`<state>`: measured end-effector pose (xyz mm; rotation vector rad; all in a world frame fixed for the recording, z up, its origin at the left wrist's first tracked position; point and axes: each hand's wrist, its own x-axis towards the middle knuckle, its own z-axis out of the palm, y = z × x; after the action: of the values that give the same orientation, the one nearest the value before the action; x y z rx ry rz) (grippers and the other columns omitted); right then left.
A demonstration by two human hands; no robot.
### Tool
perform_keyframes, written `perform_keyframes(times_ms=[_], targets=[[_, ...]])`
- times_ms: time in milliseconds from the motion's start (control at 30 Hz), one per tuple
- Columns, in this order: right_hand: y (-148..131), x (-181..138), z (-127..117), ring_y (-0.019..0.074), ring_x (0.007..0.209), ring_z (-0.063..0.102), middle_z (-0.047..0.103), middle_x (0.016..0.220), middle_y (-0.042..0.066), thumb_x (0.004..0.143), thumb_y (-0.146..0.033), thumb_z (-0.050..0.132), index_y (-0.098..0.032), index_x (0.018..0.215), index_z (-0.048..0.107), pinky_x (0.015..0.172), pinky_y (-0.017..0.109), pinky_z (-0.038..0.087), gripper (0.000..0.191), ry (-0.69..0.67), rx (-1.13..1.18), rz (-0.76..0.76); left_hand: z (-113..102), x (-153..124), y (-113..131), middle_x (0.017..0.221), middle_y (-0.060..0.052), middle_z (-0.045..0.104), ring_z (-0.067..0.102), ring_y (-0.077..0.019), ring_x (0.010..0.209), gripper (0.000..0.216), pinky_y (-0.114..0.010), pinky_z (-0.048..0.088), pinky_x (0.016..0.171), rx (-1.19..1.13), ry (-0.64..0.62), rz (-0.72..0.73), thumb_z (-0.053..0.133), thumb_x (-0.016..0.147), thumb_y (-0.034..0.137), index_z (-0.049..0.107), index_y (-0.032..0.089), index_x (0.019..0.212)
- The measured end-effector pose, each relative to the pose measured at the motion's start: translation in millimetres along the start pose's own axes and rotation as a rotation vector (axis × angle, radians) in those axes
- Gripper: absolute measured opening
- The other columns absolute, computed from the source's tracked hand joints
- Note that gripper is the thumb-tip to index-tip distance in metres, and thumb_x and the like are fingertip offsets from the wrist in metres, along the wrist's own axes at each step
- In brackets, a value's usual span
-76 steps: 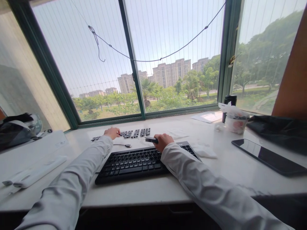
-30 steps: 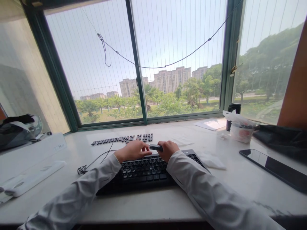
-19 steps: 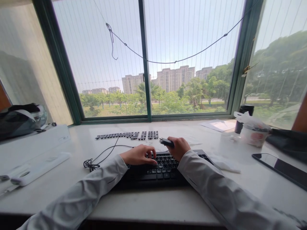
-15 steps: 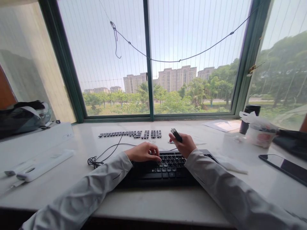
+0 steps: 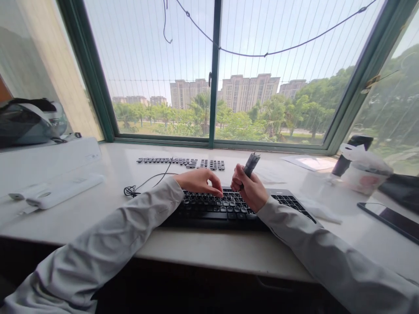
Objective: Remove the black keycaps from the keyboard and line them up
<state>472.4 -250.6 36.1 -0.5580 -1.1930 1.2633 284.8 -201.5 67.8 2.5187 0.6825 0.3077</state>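
Observation:
A black keyboard lies on the white counter. Keycaps sit on its lower rows, while bare key positions show higher up and at its right end. My left hand hovers over the keyboard's left half, thumb and index tips brought together; anything between them is too small to make out. My right hand is closed around a small dark hand tool with a notched grey end pointing up. Loose black keycaps stand in rows behind the keyboard, apart from it.
A coiled black cable lies left of the keyboard. Further left are a white power strip and a dark bag. A phone, a plastic-wrapped tub and papers lie to the right. The counter's front edge is near.
The view has tilted down and shifted. My right hand has turned the tool so its end points up and right. My left hand has lifted slightly from the keys.

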Motion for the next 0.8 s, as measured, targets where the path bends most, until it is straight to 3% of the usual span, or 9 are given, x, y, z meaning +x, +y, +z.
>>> perform_keyframes(times_ms=[167, 467, 633, 800], targets=[[2.9, -0.7, -4.4, 0.0076, 0.05, 0.031, 0.033, 0.053, -0.009, 0.06, -0.058, 0.083, -0.021, 0.067, 0.043, 0.05, 0.024, 0.029, 0.054, 0.087, -0.021, 0.09, 16.4, 4.5, 8.2, 0.085, -0.004, 0.075, 0.067, -0.0156, 0.082, 0.029, -0.023, 0.045, 0.073, -0.02, 0.124, -0.026, 0.07, 0.081, 0.045, 0.078, 0.018, 0.091], [-1.4, -5.7, -0.1, 0.0083, 0.05, 0.032, 0.035, 0.055, -0.008, 0.057, -0.059, 0.083, -0.022, 0.066, 0.04, 0.048, 0.025, 0.03, 0.057, 0.085, 0.049, 0.178, 38.6, 12.7, 6.1, 0.084, -0.005, 0.075, 0.066, -0.016, 0.078, 0.03, -0.022, 0.044, 0.07, -0.047, 0.183, -0.007, 0.068, 0.083, 0.042, 0.078, 0.014, 0.09], [0.5, -6.9, 0.2, 0.0086, 0.05, 0.034, 0.035, 0.055, -0.008, 0.061, -0.062, 0.08, -0.022, 0.067, 0.041, 0.047, 0.025, 0.031, 0.056, 0.099, 0.025, 0.175, 39.9, 12.6, 6.6, 0.087, -0.004, 0.075, 0.064, -0.0157, 0.078, 0.032, -0.022, 0.043, 0.069, -0.038, 0.167, 0.011, 0.065, 0.085, 0.042, 0.077, 0.014, 0.093], [1.1, -6.2, 0.5, 0.0081, 0.05, 0.034, 0.034, 0.055, -0.009, 0.059, -0.06, 0.082, -0.022, 0.069, 0.042, 0.047, 0.024, 0.033, 0.056, 0.08, 0.039, 0.19, 32.3, 9.4, 10.0, 0.078, -0.003, 0.072, 0.059, -0.0128, 0.069, 0.031, -0.021, 0.039, 0.063, 0.026, 0.12, -0.044, 0.064, 0.084, 0.042, 0.075, 0.012, 0.086]])
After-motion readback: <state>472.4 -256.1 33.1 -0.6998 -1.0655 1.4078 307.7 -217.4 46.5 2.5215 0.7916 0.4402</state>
